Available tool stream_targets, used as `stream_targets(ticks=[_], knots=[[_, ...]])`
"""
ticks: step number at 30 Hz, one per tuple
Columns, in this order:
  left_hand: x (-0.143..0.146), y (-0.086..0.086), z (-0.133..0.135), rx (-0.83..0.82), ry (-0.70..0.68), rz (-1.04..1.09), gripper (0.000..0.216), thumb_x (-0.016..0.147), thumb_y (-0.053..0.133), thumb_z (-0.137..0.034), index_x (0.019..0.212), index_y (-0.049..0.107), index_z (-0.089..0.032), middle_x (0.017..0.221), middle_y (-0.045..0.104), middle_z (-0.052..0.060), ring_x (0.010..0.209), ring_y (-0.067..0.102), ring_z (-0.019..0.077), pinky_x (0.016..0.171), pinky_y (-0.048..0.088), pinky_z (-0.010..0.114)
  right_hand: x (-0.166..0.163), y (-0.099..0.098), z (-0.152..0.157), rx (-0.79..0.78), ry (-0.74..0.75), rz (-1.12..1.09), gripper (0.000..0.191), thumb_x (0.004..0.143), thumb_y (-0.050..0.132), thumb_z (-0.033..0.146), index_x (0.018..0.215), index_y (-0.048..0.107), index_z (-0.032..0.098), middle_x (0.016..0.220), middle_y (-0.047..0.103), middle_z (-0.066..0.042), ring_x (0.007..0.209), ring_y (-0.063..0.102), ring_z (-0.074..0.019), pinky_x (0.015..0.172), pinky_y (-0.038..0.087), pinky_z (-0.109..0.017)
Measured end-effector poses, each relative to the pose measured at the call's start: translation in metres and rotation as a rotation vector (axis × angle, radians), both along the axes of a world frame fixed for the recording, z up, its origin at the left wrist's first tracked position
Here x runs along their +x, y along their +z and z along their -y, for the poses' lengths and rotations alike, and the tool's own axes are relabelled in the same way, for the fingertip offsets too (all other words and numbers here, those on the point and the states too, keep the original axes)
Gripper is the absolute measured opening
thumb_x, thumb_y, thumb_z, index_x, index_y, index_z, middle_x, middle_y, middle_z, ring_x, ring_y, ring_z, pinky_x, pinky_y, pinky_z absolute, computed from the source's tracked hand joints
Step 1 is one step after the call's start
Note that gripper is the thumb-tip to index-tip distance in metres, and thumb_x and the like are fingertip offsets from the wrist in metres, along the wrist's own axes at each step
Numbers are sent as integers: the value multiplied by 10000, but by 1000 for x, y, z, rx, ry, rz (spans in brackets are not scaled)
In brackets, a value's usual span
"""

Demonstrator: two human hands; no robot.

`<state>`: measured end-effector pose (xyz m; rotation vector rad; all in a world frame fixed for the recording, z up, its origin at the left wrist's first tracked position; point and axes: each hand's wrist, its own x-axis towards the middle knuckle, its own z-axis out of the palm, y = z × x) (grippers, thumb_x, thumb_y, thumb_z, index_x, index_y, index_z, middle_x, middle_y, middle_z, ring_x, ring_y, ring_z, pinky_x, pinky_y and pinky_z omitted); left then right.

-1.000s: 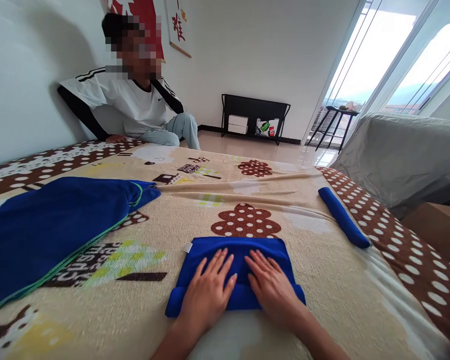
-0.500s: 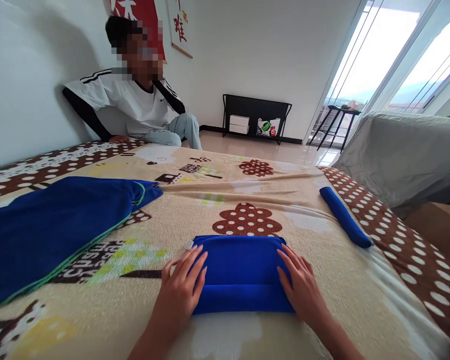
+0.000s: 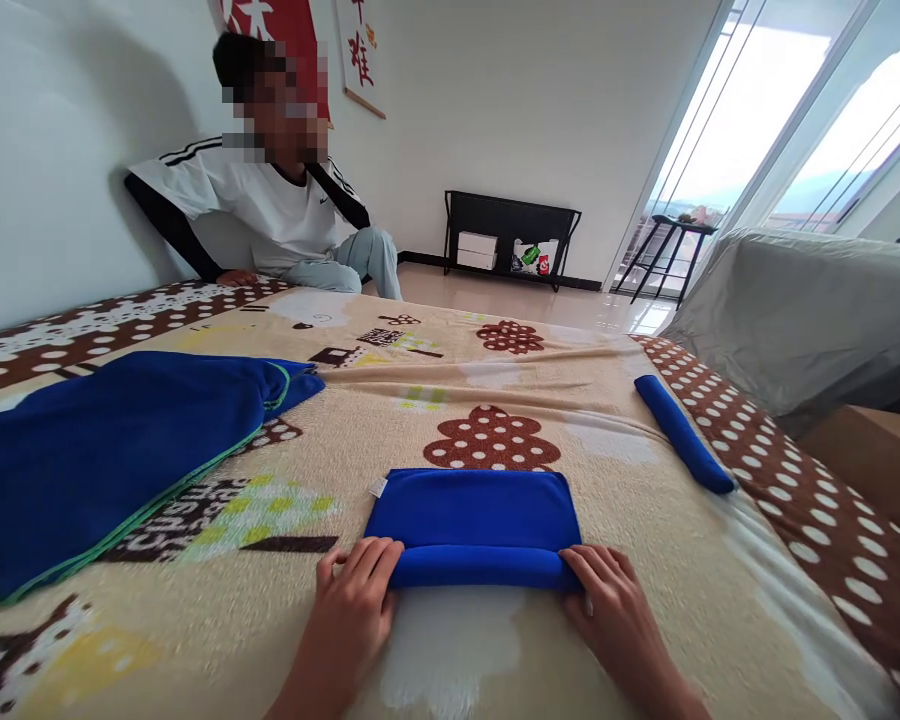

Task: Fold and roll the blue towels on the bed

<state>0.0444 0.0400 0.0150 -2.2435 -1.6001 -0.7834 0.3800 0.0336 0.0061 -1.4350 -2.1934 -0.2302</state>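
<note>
In front of me a blue towel (image 3: 480,505) lies on a patterned blanket (image 3: 450,670), its near edge rolled into a tube. My left hand (image 3: 360,590) grips the left end of that roll, fingers closed over the top. At the right end, my right hand (image 3: 607,595) is closed on the roll in the same way. The far part of the towel lies flat, with a small white tag at its left edge. A finished blue roll (image 3: 684,433) lies apart, to the right. Off to the left spreads a larger blue cloth with green edging (image 3: 120,450), loosely heaped.
A person (image 3: 270,200) sits at the far left edge of the bed, against the wall. Beyond the bed stand a black rack (image 3: 511,230) and a stool (image 3: 671,235) by the window. A covered piece of furniture (image 3: 810,300) and a cardboard box (image 3: 870,460) are at the right.
Both hands have moved toward me and closed on the towel's near edge. That edge, flat before, is now rolled up and away from me, so the towel is shorter.
</note>
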Motion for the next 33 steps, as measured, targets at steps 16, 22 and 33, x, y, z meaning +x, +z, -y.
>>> stream_targets(ticks=[16,22,33], knots=[[58,18,-11,-64,-127,-125,409,909,411,-135,1239,641,-207,1297,677,64,1195,607,206,1018,367,407,-62,25,-9,-167,70,127,573,904,408,132,1470,429,219,1522,444,-38,1378,448,-204,1106,394,-401],[31,-1,-26,-263,47,-103,547,974,426,-523,1419,508,-216,1462,536,88,1336,517,274,1061,402,480,-48,18,-37,-415,-24,56,561,1014,323,542,1465,450,235,1527,412,-32,1424,391,-232,1147,366,-478],[-10,1,-14,82,120,-115,425,961,521,-365,1352,574,-206,1426,571,129,1267,573,281,1113,238,503,-1,-1,-21,43,-74,81,396,994,485,350,1356,555,207,1439,541,-73,1340,496,-219,1103,362,-424]])
